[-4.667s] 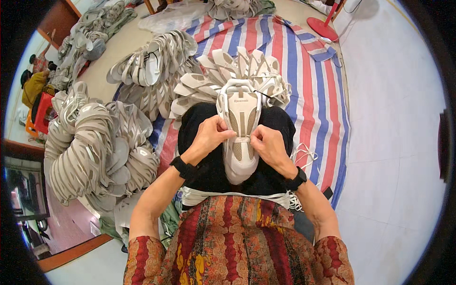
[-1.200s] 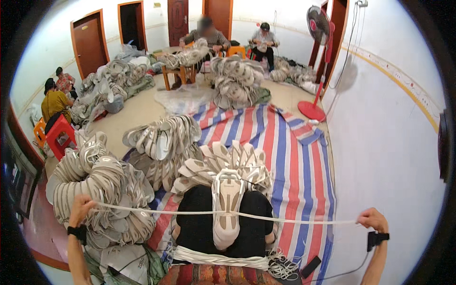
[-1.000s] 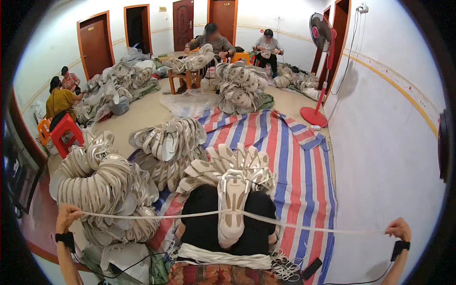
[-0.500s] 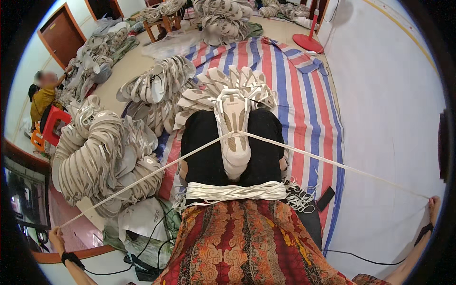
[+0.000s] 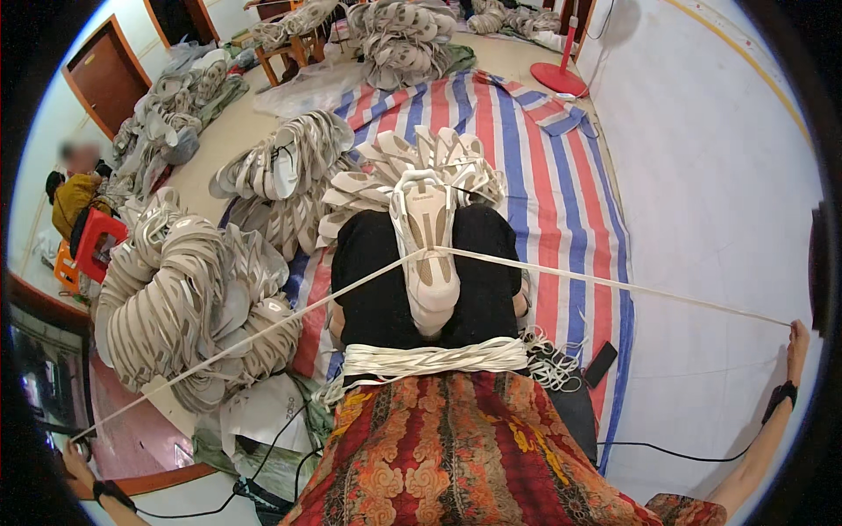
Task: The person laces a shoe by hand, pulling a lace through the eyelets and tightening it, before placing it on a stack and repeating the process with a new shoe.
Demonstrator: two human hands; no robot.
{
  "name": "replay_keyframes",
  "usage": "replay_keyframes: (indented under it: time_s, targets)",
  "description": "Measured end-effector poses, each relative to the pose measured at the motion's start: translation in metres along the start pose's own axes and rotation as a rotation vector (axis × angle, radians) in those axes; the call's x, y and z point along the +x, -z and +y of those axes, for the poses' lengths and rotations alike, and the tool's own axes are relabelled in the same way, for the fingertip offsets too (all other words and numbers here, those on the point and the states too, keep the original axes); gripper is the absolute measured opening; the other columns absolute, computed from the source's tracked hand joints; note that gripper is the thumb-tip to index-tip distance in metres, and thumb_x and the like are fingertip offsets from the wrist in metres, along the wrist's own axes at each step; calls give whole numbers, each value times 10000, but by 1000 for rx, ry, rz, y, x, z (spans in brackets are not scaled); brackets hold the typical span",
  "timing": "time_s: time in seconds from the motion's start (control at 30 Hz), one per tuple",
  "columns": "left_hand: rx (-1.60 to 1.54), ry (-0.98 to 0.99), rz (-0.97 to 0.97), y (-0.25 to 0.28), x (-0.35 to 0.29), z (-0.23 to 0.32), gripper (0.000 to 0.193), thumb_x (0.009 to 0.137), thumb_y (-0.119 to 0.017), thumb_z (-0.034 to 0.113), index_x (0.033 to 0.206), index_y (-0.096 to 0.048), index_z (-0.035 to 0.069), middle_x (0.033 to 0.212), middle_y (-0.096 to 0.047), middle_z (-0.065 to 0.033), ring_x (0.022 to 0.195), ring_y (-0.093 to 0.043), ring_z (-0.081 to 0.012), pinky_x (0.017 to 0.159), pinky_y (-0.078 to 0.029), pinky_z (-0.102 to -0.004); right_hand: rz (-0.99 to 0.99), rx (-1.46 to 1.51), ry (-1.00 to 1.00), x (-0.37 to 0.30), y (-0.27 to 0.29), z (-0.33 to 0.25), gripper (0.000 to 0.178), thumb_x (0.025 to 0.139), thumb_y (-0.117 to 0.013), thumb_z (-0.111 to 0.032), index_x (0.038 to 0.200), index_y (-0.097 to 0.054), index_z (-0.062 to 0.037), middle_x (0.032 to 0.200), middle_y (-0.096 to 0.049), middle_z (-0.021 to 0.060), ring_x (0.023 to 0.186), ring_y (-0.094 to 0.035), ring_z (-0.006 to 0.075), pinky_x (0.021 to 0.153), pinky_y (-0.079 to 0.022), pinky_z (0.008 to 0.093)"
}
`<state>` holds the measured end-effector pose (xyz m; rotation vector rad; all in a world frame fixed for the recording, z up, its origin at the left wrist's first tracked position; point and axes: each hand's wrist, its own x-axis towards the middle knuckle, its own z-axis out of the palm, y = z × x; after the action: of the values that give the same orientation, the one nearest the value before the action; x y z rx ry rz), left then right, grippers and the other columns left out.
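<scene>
A beige and white shoe upper [image 5: 424, 263] rests between my black-clad knees, toe toward me. One pale flat shoelace [image 5: 570, 275] crosses at its tongue and stretches out taut to both sides. At the far lower left, my left hand [image 5: 79, 465] is closed on one end. My right hand [image 5: 796, 351] grips the other end by the white wall at the far right. Across my lap lies a thick bundle of white laces [image 5: 434, 358], above a patterned red and orange cloth [image 5: 438, 447].
Strung shoe uppers [image 5: 167, 289] are heaped at my left, with more ahead on a striped sheet [image 5: 548, 193]. A dark phone [image 5: 600, 365] lies beside loose laces at right. Further back are a red stand base [image 5: 559, 79], a red stool [image 5: 98, 244] and a person in yellow [image 5: 74, 202].
My left hand has moved outward and down, the right hand upward. The lace stays taut, its right half now less steep. The view has shifted slightly.
</scene>
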<state>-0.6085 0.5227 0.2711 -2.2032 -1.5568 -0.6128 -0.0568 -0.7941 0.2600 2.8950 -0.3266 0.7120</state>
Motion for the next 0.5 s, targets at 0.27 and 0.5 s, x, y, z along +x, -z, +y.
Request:
replay_keyframes:
  time_s: [0.27,0.5]
  targets:
    - [-202,-389,308,-1,-45,298,306,893,-454,196,1151,-556,69,1101,-590,-113,1013,-559,-213,839,-414,-267,465,386,-366,-56,-42,-149,278,921,-417,-188,1085,-585,-38,1015,-613,103,929,-573,199,827,-423,314]
    - [-1370,-926,-377,0,-177,644,282,856,-480,169,1024,-572,-37,905,-622,-108,845,-600,-175,798,-446,-285,-330,1626,-51,-76,-122,-533,326,889,-437,-216,1081,-538,27,936,-622,114,707,-582,146,675,-471,277]
